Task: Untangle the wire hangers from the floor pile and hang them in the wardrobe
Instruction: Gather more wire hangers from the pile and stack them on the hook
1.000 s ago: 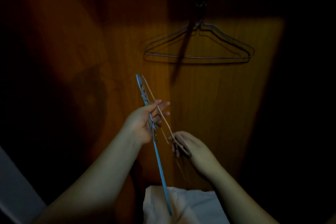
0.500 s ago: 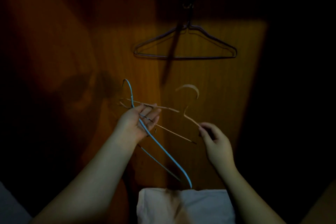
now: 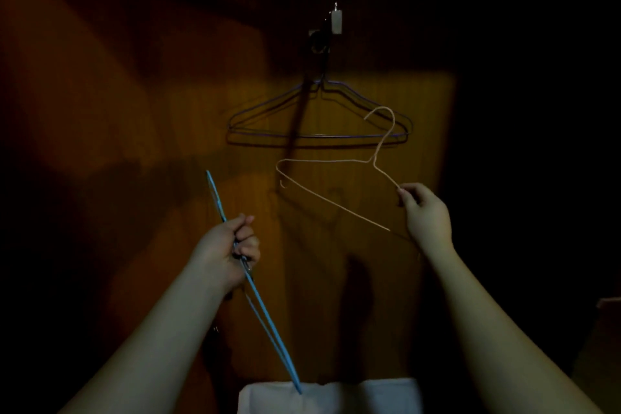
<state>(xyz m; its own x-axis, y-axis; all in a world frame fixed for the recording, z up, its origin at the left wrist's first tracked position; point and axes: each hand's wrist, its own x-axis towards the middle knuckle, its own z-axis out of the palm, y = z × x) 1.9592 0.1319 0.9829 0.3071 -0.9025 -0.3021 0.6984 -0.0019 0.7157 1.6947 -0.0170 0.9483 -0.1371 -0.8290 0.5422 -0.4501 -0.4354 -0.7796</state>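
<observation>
While left hand (image 3: pixel 228 245) grips blue hanger (image 3: pixel 265 316) edge-on, right hand (image 3: pixel 425 212) pinches tan hanger (image 3: pixel 336 202); hangers apart.

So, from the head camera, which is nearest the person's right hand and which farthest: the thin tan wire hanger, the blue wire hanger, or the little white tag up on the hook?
From the right hand:
1. Thin tan wire hanger: pinched in its fingertips.
2. Blue wire hanger: off to the left, gripped by the left hand.
3. Little white tag: high above, at the hook.
</observation>
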